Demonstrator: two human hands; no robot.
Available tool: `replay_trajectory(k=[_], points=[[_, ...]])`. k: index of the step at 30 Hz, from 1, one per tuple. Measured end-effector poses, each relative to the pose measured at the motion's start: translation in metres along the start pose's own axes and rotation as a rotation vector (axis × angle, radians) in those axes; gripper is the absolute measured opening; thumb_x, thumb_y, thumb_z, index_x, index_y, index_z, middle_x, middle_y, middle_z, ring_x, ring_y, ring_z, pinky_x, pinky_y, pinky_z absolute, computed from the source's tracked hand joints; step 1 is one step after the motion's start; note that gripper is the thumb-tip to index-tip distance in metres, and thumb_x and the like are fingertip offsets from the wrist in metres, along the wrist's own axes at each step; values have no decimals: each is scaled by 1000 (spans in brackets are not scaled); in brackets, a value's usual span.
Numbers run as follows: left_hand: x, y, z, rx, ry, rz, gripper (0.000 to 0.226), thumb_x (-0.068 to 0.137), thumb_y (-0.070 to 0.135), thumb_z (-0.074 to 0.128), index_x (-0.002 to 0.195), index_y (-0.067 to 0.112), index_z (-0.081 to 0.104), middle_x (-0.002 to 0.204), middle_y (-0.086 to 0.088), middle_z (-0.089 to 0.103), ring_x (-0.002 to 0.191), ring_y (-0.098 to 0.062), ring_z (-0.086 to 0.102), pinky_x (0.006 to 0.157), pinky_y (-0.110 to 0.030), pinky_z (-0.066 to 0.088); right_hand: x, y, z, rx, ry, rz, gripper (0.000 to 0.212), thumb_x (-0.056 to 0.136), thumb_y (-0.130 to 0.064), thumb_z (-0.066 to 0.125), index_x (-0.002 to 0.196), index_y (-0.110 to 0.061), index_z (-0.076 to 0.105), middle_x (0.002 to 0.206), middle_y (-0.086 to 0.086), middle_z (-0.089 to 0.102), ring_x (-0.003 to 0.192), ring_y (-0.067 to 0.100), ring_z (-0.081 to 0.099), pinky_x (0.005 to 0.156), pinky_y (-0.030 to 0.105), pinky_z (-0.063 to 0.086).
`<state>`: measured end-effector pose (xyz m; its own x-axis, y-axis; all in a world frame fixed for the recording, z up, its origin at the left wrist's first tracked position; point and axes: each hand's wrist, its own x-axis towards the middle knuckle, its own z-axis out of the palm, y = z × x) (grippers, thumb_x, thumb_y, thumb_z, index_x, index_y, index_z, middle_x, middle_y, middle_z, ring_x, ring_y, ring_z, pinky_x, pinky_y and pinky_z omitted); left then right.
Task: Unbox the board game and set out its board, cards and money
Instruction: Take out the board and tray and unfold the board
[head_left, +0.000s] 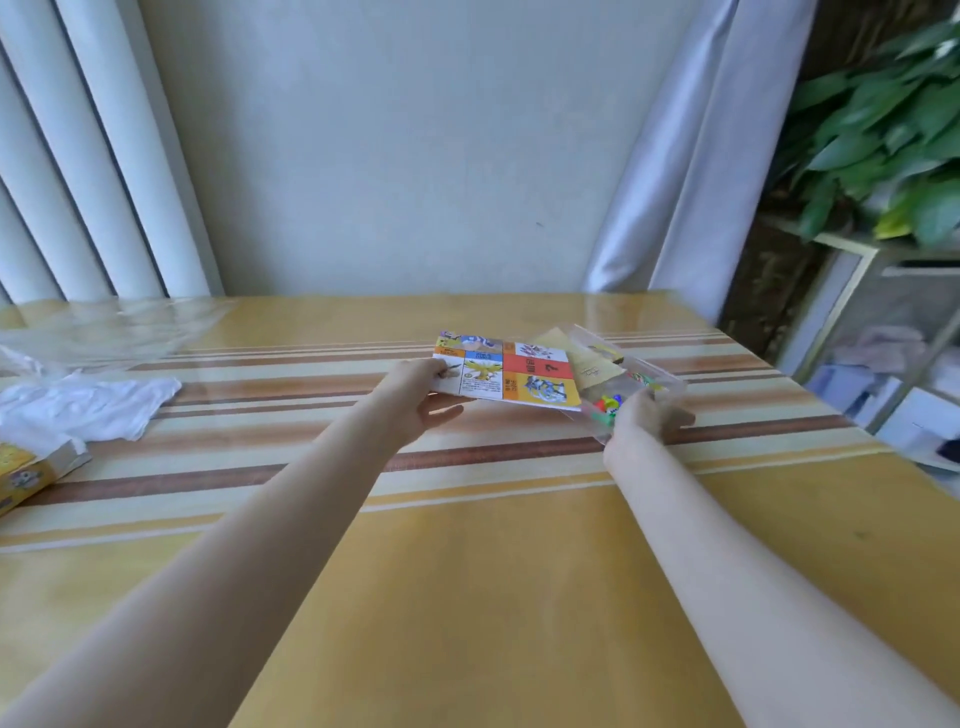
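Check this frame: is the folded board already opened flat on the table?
No: the board is folded, gripped at its left edge by the left hand, while the right hand holds a clear bag of pieces.

Glossy clear film over striped table (519, 571); printed card board (511, 375); clear plastic bag (631, 387); white cloth (88, 402).

Folded board (506, 375) mid-table (467, 597) — clear bag (631, 384) just right, box (31, 475) far left.

Yellow surface, bright board

Surface (467, 597) yellow with brown and cream stripes; board (511, 376) squared in orange, red, blue, white; cloth (88, 402) white.
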<state>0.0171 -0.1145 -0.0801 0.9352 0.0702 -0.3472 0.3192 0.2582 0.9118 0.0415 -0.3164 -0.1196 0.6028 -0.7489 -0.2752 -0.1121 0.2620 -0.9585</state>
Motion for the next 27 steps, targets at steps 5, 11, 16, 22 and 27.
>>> replay_trajectory(k=[5,11,16,22,27], points=[[2,-5,6,53,30,-4,20,97,8,37,84,10,51,70,-7,67,66,-17,63,77,-32,52,8,-6,-8,-315,-132,-38,45,88,-9,55,130,-3,39,137,19,35,118,35,47,85,32,45],[-3,-4,4,18,-5,-18,16,93,3,37,102,5,50,88,-13,65,76,-20,64,73,-33,55,-7,-17,-5,-672,-113,-187,47,89,-13,55,131,-1,38,139,18,22,126,35,28,101,38,34],[-11,0,-13,-97,-19,68,29,95,3,40,122,9,46,95,-13,65,80,-23,65,72,-34,55,-41,-28,14,-720,-447,-579,34,92,-26,48,121,-9,57,133,12,45,125,32,37,98,34,35],[-27,10,-56,-98,-11,100,20,98,29,41,109,19,53,101,-8,61,84,-23,62,83,-40,49,-76,-25,34,-618,-731,-603,39,86,-31,60,122,-15,55,127,6,52,123,23,44,95,29,38],[-30,13,-101,-128,103,193,26,94,6,39,107,12,60,112,-2,62,87,-15,59,76,-33,47,-85,-20,38,-549,-991,-552,62,79,-36,72,132,-18,46,133,3,48,124,15,45,101,29,38]])
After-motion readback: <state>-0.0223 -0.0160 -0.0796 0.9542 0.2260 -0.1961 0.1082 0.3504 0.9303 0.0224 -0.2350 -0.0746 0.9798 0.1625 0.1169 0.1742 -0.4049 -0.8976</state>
